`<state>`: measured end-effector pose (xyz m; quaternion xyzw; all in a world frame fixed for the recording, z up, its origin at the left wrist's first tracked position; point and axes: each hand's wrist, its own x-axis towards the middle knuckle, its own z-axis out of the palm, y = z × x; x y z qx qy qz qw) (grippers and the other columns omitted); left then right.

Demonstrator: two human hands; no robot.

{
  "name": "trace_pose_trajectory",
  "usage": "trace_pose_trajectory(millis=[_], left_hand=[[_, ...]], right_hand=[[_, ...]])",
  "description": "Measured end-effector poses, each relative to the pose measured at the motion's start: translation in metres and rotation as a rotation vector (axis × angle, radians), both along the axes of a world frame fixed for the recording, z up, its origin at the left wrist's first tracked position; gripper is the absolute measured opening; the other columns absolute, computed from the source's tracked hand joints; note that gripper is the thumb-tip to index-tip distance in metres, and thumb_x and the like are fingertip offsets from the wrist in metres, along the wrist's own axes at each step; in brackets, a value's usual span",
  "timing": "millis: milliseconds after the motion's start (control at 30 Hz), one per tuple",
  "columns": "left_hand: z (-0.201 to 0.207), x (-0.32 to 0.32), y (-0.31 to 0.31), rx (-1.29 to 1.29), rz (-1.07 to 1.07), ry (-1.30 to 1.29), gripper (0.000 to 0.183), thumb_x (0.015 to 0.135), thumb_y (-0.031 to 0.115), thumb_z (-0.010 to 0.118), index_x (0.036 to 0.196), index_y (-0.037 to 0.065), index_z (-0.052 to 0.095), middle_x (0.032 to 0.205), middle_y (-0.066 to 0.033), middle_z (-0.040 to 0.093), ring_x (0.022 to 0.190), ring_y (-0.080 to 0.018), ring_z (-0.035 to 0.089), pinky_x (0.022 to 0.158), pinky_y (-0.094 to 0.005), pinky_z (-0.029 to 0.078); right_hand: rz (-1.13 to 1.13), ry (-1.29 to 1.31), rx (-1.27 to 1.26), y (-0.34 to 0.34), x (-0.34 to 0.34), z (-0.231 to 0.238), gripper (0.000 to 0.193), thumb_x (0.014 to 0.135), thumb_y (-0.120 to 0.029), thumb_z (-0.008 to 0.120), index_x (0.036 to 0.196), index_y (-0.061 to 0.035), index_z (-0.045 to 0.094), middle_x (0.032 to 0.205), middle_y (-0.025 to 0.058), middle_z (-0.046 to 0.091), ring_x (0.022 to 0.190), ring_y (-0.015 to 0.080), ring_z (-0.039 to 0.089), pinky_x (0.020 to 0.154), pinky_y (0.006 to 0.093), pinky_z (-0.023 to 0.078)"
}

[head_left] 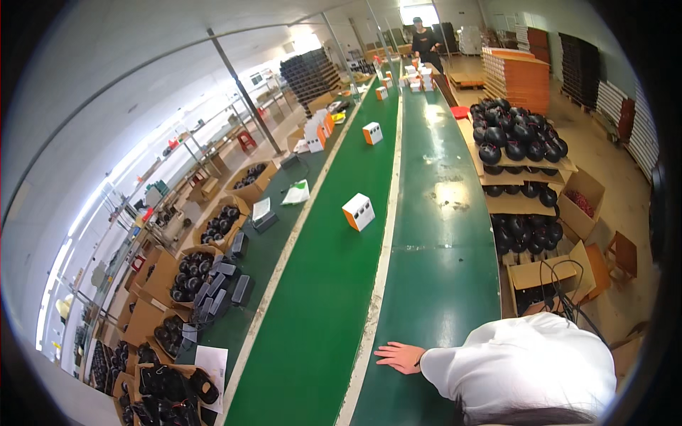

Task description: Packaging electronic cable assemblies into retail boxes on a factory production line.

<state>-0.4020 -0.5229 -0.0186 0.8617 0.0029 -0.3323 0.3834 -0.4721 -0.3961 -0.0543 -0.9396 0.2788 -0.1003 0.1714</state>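
Observation:
My right hand (399, 356), at the end of a white sleeve (529, 362) and with a dark band at the wrist, lies palm down on the dark green side surface (444, 284) next to the conveyor. Its fingers are stretched out toward the belt, and nothing is in it. My left hand is out of view. On the green conveyor belt (323, 284), the nearest small white-and-orange box (359, 212) stands some way beyond my hand. Farther along stands a similar box (372, 133), with smaller ones beyond.
On the left, a side table holds grey oblong cases (220, 287) beside cartons of black rounded items (190, 273). Black round items (518, 131) fill a layered stack at right, with an open carton (550, 277) below. A person (426, 44) stands at the far end near more boxes.

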Motion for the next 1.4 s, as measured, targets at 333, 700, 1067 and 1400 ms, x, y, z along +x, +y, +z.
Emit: trace_pose_trajectory(millis=[333, 700, 1067, 1400], left_hand=[[-0.005, -0.007, 0.008, -0.058, -0.062, 0.063, 0.052, 0.087, 0.044, 0.04, 0.1, -0.005, 0.055, 0.098, -0.0244, 0.058, 0.091, -0.0369, 0.057, 0.081, -0.0449, 0.044], [-0.053, -0.018, 0.094, 0.022, -0.112, 0.133, 0.051, 0.087, 0.043, 0.04, 0.102, -0.004, 0.054, 0.1, -0.0237, 0.058, 0.091, -0.036, 0.057, 0.082, -0.0441, 0.043], [-0.105, 0.011, 0.241, 0.171, 0.203, 0.237, 0.05, 0.088, 0.042, 0.04, 0.104, -0.004, 0.052, 0.101, -0.023, 0.057, 0.092, -0.0351, 0.057, 0.083, -0.0434, 0.043], [-0.11, 0.001, 0.497, 0.3, 1.081, 0.285, 0.049, 0.088, 0.041, 0.041, 0.107, -0.003, 0.051, 0.103, -0.0225, 0.056, 0.093, -0.0342, 0.056, 0.084, -0.0427, 0.043]], right_hand=[[0.006, -0.074, -0.027, -0.011, 0.002, -0.003, 0.044, 0.084, -0.011, 0.044, 0.128, -0.0139, 0.04, 0.141, 0.0081, 0.027, 0.131, 0.0243, 0.024, 0.108, 0.0425, 0.016], [-0.034, -0.161, -0.05, -0.002, -0.004, -0.007, 0.042, 0.083, -0.011, 0.045, 0.125, -0.0132, 0.043, 0.138, 0.0094, 0.033, 0.129, 0.0257, 0.028, 0.107, 0.0427, 0.02], [-0.012, -0.173, -0.057, -0.01, 0.013, 0.042, 0.033, 0.072, -0.007, 0.049, 0.104, -0.0078, 0.057, 0.117, 0.0129, 0.051, 0.113, 0.0307, 0.044, 0.096, 0.0422, 0.033], [0.026, -0.173, -0.095, -0.009, 0.015, 0.024, 0.037, 0.077, -0.003, 0.042, 0.113, -0.0048, 0.048, 0.127, 0.0167, 0.042, 0.12, 0.0359, 0.036, 0.102, 0.045, 0.025]])
